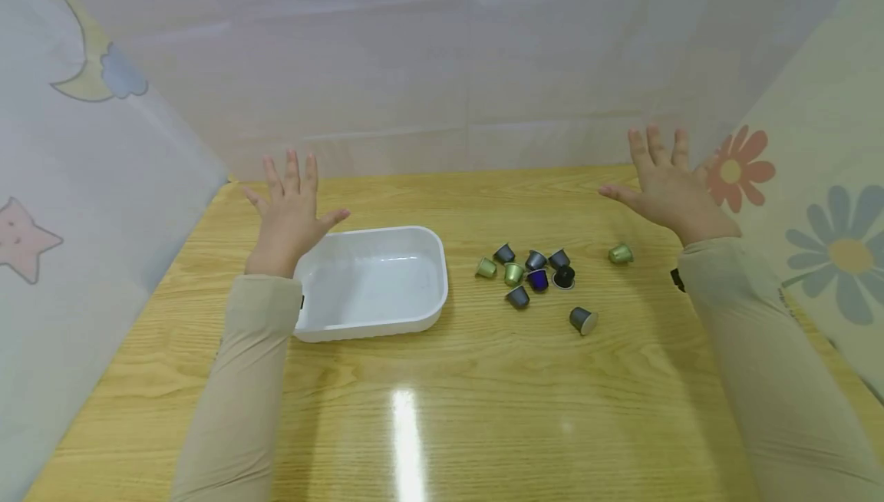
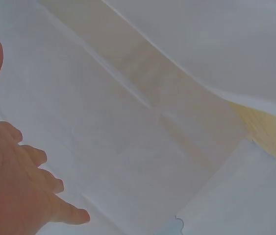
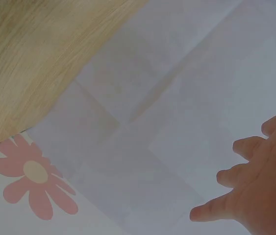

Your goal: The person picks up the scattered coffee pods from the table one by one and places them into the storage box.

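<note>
Both hands are raised with fingers spread, holding nothing. My left hand is above the left end of a white rectangular tub, hiding its corner. My right hand hovers at the right, beyond a lone green coffee capsule. Between tub and right hand lies a loose group of capsules: green ones, dark grey ones, a purple-blue one and a black one. Nearer the front, a dark grey capsule lies on its side. In the wrist views, each hand shows straight fingers.
Everything stands on a wooden table. A pale sheet hangs along its back edge. Side sheets carry printed moon, star and flower patterns. A small black object shows beside the right sleeve.
</note>
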`<state>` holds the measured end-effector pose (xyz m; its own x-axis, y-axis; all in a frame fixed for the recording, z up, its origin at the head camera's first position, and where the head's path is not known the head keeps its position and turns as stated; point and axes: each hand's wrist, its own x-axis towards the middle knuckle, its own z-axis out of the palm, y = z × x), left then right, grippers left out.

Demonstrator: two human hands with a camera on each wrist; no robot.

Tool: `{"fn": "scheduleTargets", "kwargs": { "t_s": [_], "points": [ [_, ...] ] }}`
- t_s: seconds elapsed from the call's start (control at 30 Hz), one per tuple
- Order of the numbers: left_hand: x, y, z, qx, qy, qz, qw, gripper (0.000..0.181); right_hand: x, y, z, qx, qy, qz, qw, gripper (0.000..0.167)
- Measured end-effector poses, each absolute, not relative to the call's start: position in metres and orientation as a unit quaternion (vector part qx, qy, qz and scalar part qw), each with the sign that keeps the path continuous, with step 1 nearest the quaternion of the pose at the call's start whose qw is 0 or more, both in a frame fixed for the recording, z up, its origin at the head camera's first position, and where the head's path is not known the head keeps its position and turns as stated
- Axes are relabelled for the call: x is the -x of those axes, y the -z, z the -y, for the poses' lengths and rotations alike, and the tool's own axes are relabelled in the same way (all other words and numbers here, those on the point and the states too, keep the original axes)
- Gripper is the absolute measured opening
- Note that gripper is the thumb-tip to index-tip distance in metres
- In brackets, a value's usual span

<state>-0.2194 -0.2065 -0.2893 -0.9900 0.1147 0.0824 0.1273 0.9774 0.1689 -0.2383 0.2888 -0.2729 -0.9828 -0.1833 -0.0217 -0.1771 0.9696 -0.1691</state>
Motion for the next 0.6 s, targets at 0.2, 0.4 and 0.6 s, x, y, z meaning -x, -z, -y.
{"fn": "scheduleTargets", "kwargs": {
  "t_s": [0.2,0.4,0.6],
  "points": [
    [0.2192,0.2894,0.2055,0.063,0.089,0.993,0.04,0.097,0.2401,0.2729,-0.2898,0.094,0.084,-0.992,0.016,0.098],
    [0.2193,0.2892,0.2038,0.067,0.093,0.993,0.038,0.097,0.2413,0.2721,-0.2904,0.096,0.08,-0.992,0.017,0.099],
    [0.2205,0.2904,0.2026,0.074,0.096,0.992,0.038,0.097,0.2394,0.2711,-0.2926,0.095,0.084,-0.992,0.02,0.1]
  ]
}}
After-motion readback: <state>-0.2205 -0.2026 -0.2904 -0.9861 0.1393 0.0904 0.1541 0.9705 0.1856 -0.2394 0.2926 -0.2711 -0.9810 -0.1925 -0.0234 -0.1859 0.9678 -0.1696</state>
